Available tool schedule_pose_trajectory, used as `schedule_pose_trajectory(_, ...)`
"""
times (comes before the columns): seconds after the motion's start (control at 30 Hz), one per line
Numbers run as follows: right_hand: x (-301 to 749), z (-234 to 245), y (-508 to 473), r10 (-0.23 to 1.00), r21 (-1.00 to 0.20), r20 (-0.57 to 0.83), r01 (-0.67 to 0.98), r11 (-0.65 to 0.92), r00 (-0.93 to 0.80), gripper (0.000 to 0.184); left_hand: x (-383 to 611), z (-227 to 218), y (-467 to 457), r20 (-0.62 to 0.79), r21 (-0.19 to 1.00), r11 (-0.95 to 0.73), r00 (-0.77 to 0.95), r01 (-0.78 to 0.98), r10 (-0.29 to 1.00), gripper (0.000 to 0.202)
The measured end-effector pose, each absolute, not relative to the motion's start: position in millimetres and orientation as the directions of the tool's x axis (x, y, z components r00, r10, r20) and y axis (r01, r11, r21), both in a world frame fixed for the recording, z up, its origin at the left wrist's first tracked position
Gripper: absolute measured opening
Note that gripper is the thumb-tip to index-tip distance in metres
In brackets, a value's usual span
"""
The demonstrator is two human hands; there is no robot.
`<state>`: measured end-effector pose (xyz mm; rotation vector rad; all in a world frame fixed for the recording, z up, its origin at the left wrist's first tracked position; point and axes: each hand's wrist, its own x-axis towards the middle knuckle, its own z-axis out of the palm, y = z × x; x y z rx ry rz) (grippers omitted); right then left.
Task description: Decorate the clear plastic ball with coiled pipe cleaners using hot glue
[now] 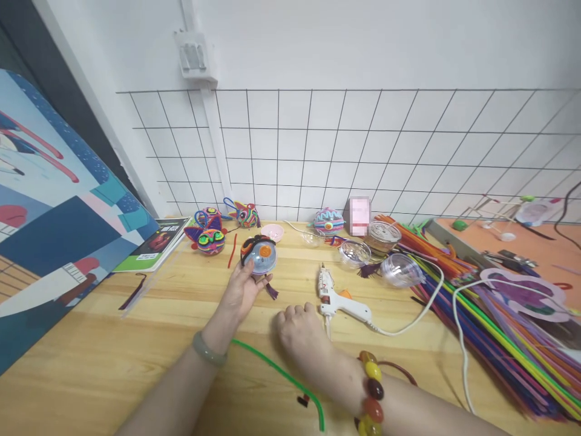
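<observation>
A round blue-and-orange plastic ball (261, 261) is left of the white pistol-shaped plastic glue gun (339, 303) on the light-wood table (136, 357).

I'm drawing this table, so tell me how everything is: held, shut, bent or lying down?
Blue ball: held, partly decorated.
Left hand: gripping that ball.
Right hand: curled, palm hidden.
Glue gun: resting on the table; on or off, I can't tell.
Green pipe cleaner: lying loose, bent.
Pipe-cleaner bundle: lying spread out.
Striped ball: decorated.
Book: shut, lying flat.

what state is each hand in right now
Left hand: holding the round ornament.
Right hand: curled closed; can't tell whether anything is inside.
</observation>
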<state>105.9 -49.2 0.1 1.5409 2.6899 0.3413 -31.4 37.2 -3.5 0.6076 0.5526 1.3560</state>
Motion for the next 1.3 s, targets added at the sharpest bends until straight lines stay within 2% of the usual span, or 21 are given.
schedule_pose_trajectory(0.1, 137, 12, -38, 0.878, 0.179, 0.107, 0.877, 0.445, -0.467, 0.020, -32, -4, 37, -0.005, 0.678, 0.094, 0.123, -0.729, 0.992, 0.037)
schedule_pose_trajectory(0.27, 229, 28, -20, 0.935, 0.151, 0.217, 0.956, 0.251, -0.280, 0.021, -31, 2, 36, 0.024, 0.693, 0.037, 0.074, -0.720, 0.997, 0.032)
schedule_pose_trajectory(0.4, 284, 15, -26, 0.932, 0.112, 0.288, 0.974, 0.195, -0.220, 0.024, -31, 10, 34, 0.170, 0.717, -0.155, -0.046, -0.680, 0.984, 0.037)
schedule_pose_trajectory(0.5, 303, 2, -40, 0.921, 0.076, 0.330, 0.978, 0.194, -0.208, 0.028, -31, 8, 37, 0.286, 0.758, -0.278, -0.083, -0.590, 0.955, 0.049)
schedule_pose_trajectory(0.6, 305, -5, -55, 0.914, -0.003, 0.344, 0.973, 0.232, -0.217, 0.033, -31, -1, 40, 0.293, 0.876, -0.219, 0.113, -0.429, 0.949, 0.063)
schedule_pose_trajectory(0.7, 297, -4, -68, 0.916, -0.126, 0.343, 0.957, 0.262, -0.205, 0.034, -30, -9, 38, 0.218, 0.959, -0.122, 0.389, -0.257, 0.895, 0.064)
schedule_pose_trajectory(0.8, 287, -2, -77, 0.921, -0.219, 0.342, 0.937, 0.271, -0.186, 0.032, -30, -7, 32, 0.141, 0.990, -0.110, 0.537, -0.089, 0.832, 0.063)
schedule_pose_trajectory(0.93, 278, -5, -85, 0.926, -0.302, 0.325, 0.907, 0.293, -0.191, 0.032, -31, 0, 27, 0.075, 0.989, -0.133, 0.569, 0.061, 0.819, 0.063)
schedule_pose_trajectory(1.13, 265, -6, -91, 0.932, -0.414, 0.276, 0.847, 0.334, -0.233, 0.028, -36, -5, 32, 0.012, 0.986, -0.105, 0.580, 0.127, 0.814, 0.066)
schedule_pose_trajectory(1.2, 256, -2, -92, 0.933, -0.460, 0.252, 0.816, 0.350, -0.259, 0.028, -37, -8, 34, 0.015, 0.991, -0.088, 0.587, 0.096, 0.810, 0.067)
schedule_pose_trajectory(1.3, 240, 4, -95, 0.935, -0.558, 0.239, 0.751, 0.352, -0.260, 0.031, -36, -9, 34, 0.082, 0.996, -0.052, 0.596, -0.067, 0.799, 0.070)
